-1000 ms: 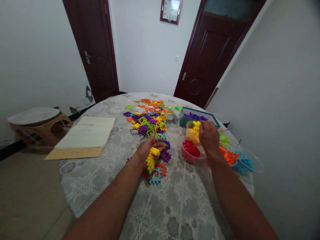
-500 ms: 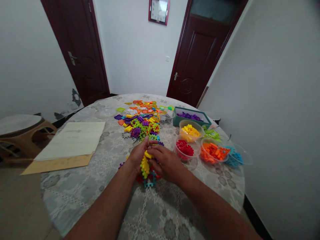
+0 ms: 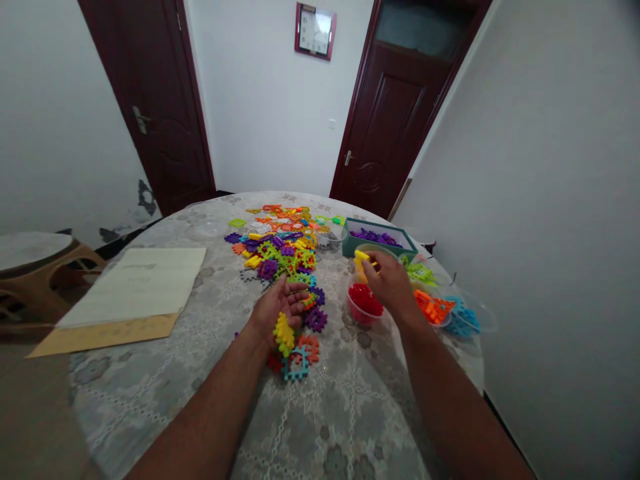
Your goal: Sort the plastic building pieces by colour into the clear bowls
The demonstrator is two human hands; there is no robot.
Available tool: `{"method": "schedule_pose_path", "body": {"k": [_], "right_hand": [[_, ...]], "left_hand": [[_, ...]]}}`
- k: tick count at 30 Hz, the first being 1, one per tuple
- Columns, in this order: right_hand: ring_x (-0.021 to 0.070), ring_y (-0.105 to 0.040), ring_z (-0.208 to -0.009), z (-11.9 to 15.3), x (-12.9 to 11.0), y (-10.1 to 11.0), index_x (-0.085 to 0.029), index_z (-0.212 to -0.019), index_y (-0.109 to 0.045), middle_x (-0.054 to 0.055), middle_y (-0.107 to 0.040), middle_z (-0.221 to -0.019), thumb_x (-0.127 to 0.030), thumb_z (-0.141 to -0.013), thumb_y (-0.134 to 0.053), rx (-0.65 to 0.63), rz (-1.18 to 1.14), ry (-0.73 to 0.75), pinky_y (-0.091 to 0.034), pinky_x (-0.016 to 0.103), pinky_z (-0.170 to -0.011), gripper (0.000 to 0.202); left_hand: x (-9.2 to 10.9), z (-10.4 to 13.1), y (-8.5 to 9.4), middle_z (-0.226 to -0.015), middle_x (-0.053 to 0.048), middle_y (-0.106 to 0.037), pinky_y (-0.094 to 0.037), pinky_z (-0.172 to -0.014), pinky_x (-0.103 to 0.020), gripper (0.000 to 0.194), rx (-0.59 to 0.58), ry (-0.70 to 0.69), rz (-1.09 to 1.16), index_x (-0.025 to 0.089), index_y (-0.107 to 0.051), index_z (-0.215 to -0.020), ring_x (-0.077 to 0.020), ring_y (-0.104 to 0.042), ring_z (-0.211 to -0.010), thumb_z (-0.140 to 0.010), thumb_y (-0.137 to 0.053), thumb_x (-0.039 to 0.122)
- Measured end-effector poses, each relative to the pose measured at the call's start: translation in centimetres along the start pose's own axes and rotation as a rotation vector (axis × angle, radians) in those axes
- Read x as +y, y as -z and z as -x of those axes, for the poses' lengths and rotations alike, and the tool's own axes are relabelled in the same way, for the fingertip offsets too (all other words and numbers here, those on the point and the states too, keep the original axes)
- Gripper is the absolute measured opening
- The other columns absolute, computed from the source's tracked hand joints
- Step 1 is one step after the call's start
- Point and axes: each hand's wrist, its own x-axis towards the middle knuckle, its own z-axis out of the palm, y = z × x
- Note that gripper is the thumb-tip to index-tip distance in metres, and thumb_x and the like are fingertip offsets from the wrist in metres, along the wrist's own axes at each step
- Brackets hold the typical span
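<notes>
My left hand [image 3: 276,305] is palm inward with its fingers loosely bent. A stack of yellow gear-edged building pieces [image 3: 284,333] rests against the heel of its palm. My right hand [image 3: 387,279] pinches a yellow building piece [image 3: 361,259] between thumb and fingertips, over the clear bowl of yellow pieces, which the hand mostly hides. Just nearer stands a clear bowl [image 3: 364,323] of red pieces [image 3: 365,300]. Below my left hand lie a teal square piece [image 3: 296,364] and a coral piece [image 3: 310,348]. Purple gear pieces [image 3: 316,320] lie beside its fingers.
A pile of mixed building pieces [image 3: 280,253] spreads across the table [image 3: 300,433] beyond my left hand. To the right stand a green box [image 3: 407,250] of purple pieces and tubs with orange [image 3: 434,308], blue [image 3: 463,319] and lime pieces [image 3: 420,272]. Paper sheets [image 3: 137,283] lie left.
My right hand has left my left hand and moved right and away to the yellow bowl, with a yellow piece in its fingers. My left hand has loosened and stays near the yellow stack.
</notes>
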Motion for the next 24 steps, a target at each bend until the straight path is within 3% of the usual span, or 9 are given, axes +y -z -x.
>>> {"method": "schedule_pose_path", "body": {"k": [3,6,8,11,14,19,24], "right_hand": [[0.0294,-0.071,-0.104,-2.4,2.3,0.0,-0.009,-0.124,-0.073,0.022,-0.075,-0.124,-0.023,-0.093,-0.058,0.158,0.070,-0.085,-0.054,0.046,-0.103,0.037],[0.0293,-0.070,-0.105,-1.5,1.0,-0.2,-0.011,-0.125,-0.072,0.021,-0.074,-0.126,-0.024,-0.094,-0.057,0.217,0.038,-0.033,-0.054,0.048,-0.103,0.037],[0.0260,-0.071,-0.096,1.1,-1.7,-0.3,-0.017,-0.122,-0.073,0.016,-0.076,-0.119,-0.028,-0.099,-0.058,0.118,-0.084,0.052,-0.058,0.043,-0.094,0.030],[0.0222,-0.072,-0.092,6.2,-6.8,-1.0,-0.023,-0.128,-0.071,0.009,-0.076,-0.113,-0.032,-0.101,-0.065,-0.233,-0.329,0.185,-0.061,0.036,-0.082,0.028],[0.0260,-0.070,-0.116,10.1,-10.4,-2.7,-0.025,-0.137,-0.064,0.011,-0.072,-0.129,-0.026,-0.098,-0.073,-0.372,-0.411,0.320,-0.060,0.042,-0.099,0.041],[0.0268,-0.068,-0.121,11.7,-10.9,-6.1,-0.023,-0.134,-0.063,0.013,-0.070,-0.129,-0.015,-0.101,-0.062,-0.295,-0.382,0.341,-0.059,0.044,-0.104,0.034],[0.0244,-0.069,-0.109,10.8,-9.8,-6.8,-0.021,-0.123,-0.064,0.011,-0.072,-0.114,-0.013,-0.104,-0.054,-0.127,-0.377,0.320,-0.060,0.040,-0.097,0.023]], "left_hand": [[0.1,0.2,-0.2,-0.077,-0.011,-0.073,-0.037,-0.033,-0.021,0.051,0.037,-0.010,0.018,0.007,-0.071,-0.103,-0.0148,-0.064,-0.049,-0.111,-0.041,0.049],[0.2,0.3,-0.3,-0.074,-0.010,-0.071,-0.037,-0.032,-0.021,0.056,0.054,-0.018,0.050,0.008,-0.070,-0.099,-0.0141,-0.061,-0.045,-0.111,-0.037,0.051],[0.2,0.2,-0.2,-0.072,-0.009,-0.070,-0.037,-0.033,-0.021,0.057,0.059,-0.032,0.076,0.008,-0.070,-0.096,-0.0140,-0.060,-0.045,-0.111,-0.036,0.052],[0.1,0.2,-0.1,-0.071,-0.009,-0.068,-0.038,-0.034,-0.021,0.061,0.068,-0.071,0.101,0.009,-0.070,-0.095,-0.0141,-0.059,-0.045,-0.111,-0.034,0.055],[0.1,0.2,0.0,-0.069,-0.009,-0.067,-0.044,-0.039,-0.023,0.062,0.096,-0.112,0.124,0.008,-0.070,-0.092,-0.0142,-0.059,-0.046,-0.111,-0.033,0.055],[0.0,0.2,-0.2,-0.068,-0.008,-0.066,-0.043,-0.040,-0.024,0.059,0.123,-0.160,0.140,0.010,-0.070,-0.090,-0.0142,-0.057,-0.047,-0.110,-0.036,0.055],[-0.7,0.6,-1.3,-0.075,-0.011,-0.070,-0.060,-0.061,-0.028,0.051,0.131,-0.204,0.102,0.010,-0.071,-0.090,-0.0177,-0.069,-0.063,-0.109,-0.044,0.049]]}}
